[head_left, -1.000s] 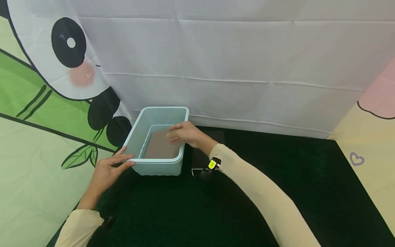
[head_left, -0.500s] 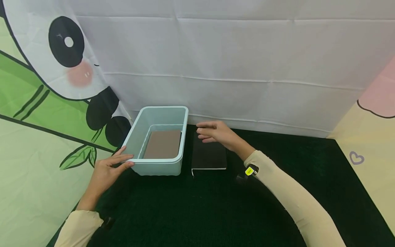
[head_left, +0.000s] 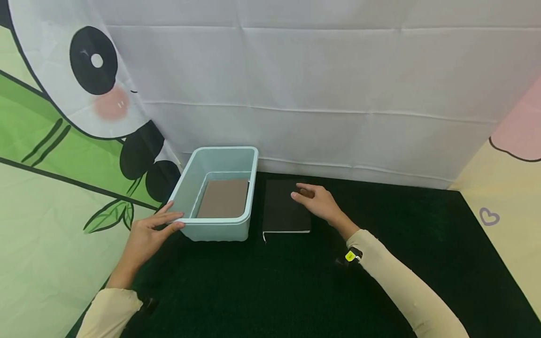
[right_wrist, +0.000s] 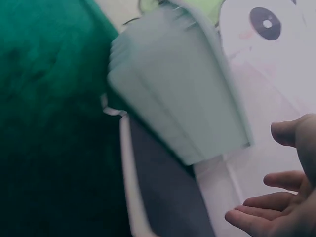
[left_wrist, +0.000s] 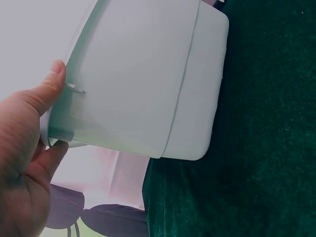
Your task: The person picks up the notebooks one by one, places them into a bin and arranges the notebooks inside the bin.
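Note:
A pale blue plastic bin (head_left: pixel 217 230) stands on the dark green cloth, with a flat brown-covered rectangular object, perhaps a notebook (head_left: pixel 224 199), lying in it. My left hand (head_left: pixel 145 237) holds the bin's near left corner, thumb and fingers at the rim; the left wrist view shows the thumb (left_wrist: pixel 49 89) against the bin wall. Right of the bin lies a black notebook (head_left: pixel 281 211) with a white ribbon at its near left corner. Over its right edge hovers my right hand (head_left: pixel 321 204), fingers apart and holding nothing; the right wrist view is blurred.
Behind the bin and notebook hangs a white cloth backdrop (head_left: pixel 317 94). A printed cartoon panel (head_left: pixel 55 202) borders the left side. The green cloth (head_left: pixel 253 291) extends in front and to the right, up to a cream panel (head_left: pixel 507 253).
My right hand has moved out from over the bin to the right, then lowered toward the black notebook's right edge. The left hand keeps its place at the bin's corner.

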The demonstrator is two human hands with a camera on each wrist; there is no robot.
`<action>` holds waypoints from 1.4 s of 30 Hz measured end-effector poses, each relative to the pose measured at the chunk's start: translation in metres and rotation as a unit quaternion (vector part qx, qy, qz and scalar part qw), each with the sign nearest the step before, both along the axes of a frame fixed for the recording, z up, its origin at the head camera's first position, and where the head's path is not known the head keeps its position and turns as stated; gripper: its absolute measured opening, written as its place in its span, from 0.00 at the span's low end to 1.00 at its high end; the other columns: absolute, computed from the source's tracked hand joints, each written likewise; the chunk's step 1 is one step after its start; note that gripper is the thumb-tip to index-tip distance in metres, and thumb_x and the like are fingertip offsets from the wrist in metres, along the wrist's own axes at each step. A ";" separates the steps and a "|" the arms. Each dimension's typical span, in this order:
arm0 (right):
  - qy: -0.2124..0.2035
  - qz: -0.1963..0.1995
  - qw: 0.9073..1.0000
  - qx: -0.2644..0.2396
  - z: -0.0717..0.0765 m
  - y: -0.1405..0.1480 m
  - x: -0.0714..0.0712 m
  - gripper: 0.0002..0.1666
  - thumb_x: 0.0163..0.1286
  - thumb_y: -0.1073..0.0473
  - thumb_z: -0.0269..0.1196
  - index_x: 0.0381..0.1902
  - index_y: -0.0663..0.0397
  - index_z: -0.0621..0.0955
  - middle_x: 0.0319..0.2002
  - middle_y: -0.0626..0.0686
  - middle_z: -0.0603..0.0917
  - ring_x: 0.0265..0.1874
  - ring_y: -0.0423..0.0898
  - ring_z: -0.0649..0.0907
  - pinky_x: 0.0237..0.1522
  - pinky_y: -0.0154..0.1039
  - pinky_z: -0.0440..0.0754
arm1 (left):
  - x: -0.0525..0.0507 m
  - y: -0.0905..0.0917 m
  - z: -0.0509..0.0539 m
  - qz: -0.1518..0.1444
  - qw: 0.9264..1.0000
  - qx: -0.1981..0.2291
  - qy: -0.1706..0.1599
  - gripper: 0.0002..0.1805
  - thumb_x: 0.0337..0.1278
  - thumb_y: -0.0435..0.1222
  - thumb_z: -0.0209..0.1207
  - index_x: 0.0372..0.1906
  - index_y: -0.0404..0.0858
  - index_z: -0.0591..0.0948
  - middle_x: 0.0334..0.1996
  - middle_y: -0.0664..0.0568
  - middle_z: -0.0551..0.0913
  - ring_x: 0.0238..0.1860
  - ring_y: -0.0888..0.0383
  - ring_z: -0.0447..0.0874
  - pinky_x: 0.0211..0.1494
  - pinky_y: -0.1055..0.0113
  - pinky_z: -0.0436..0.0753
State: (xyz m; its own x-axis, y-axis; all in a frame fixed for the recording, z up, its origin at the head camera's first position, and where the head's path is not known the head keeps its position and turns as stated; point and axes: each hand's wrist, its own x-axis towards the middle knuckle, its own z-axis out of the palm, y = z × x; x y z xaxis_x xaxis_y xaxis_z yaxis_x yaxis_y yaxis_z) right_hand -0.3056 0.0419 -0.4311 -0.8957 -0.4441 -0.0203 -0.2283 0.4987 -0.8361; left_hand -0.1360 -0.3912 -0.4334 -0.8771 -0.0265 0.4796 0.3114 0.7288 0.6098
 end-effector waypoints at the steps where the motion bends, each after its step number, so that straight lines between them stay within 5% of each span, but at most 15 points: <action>1: 0.014 -0.001 1.000 0.011 -0.005 0.001 0.000 0.38 0.75 0.37 0.60 0.75 0.47 0.71 0.71 0.60 0.74 0.69 0.58 0.76 0.64 0.58 0.75 | 0.000 0.000 0.000 0.000 1.000 0.001 0.000 0.16 0.54 0.30 0.73 0.50 0.40 0.90 0.64 0.39 0.80 0.63 0.83 0.68 0.53 0.89 0.68; 8: 0.082 0.013 0.994 0.064 -0.035 0.011 0.002 0.38 0.75 0.37 0.59 0.76 0.48 0.70 0.74 0.62 0.69 0.68 0.63 0.75 0.64 0.63 0.73 | -0.002 -0.001 -0.001 -0.002 1.000 0.007 -0.002 0.16 0.54 0.30 0.73 0.50 0.39 0.90 0.64 0.38 0.79 0.64 0.82 0.68 0.54 0.89 0.67; 16: 0.062 0.021 0.995 0.070 -0.057 0.018 0.008 0.38 0.74 0.39 0.61 0.75 0.50 0.71 0.74 0.64 0.69 0.59 0.58 0.80 0.64 0.63 0.72 | -0.002 -0.002 -0.002 0.003 1.000 0.007 -0.013 0.16 0.56 0.31 0.73 0.50 0.38 0.90 0.65 0.39 0.79 0.65 0.80 0.69 0.55 0.88 0.66; 21: 0.053 0.013 0.995 0.078 -0.063 0.017 0.011 0.40 0.73 0.37 0.63 0.74 0.51 0.71 0.71 0.64 0.73 0.42 0.52 0.81 0.57 0.57 0.75 | 0.000 -0.002 -0.001 0.011 1.000 0.006 -0.026 0.16 0.57 0.33 0.72 0.51 0.40 0.89 0.66 0.42 0.78 0.70 0.51 0.75 0.56 0.88 0.66; 25: 0.044 0.006 0.996 0.080 -0.066 0.016 0.014 0.41 0.71 0.38 0.65 0.74 0.49 0.72 0.73 0.63 0.70 0.51 0.53 0.79 0.58 0.57 0.75 | 0.000 -0.001 -0.001 0.011 1.000 0.008 -0.028 0.16 0.57 0.32 0.72 0.52 0.39 0.89 0.67 0.41 0.77 0.67 0.38 0.74 0.56 0.88 0.66; 33: 0.054 0.015 0.994 0.092 -0.068 0.014 0.019 0.42 0.67 0.43 0.71 0.74 0.49 0.72 0.74 0.65 0.68 0.68 0.62 0.74 0.68 0.62 0.68 | -0.001 -0.003 -0.002 0.004 1.000 0.014 -0.014 0.16 0.56 0.30 0.72 0.51 0.37 0.89 0.66 0.38 0.77 0.65 0.81 0.68 0.56 0.88 0.66; 42: 0.095 0.003 0.991 0.097 -0.075 0.010 0.023 0.38 0.66 0.47 0.72 0.71 0.52 0.76 0.72 0.65 0.72 0.73 0.67 0.68 0.70 0.65 0.63 | 0.001 -0.001 -0.003 0.006 1.000 0.015 -0.023 0.16 0.57 0.31 0.72 0.52 0.37 0.89 0.66 0.39 0.77 0.64 0.82 0.67 0.55 0.88 0.66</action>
State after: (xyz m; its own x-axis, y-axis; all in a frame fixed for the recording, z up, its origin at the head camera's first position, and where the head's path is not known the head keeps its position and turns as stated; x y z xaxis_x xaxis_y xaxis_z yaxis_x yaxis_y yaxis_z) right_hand -0.2824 0.0520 -0.5058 -0.8886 -0.4543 0.0628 -0.3763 0.6441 -0.6659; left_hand -0.1348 -0.3919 -0.4364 -0.8979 -0.0503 0.4374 0.2744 0.7130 0.6452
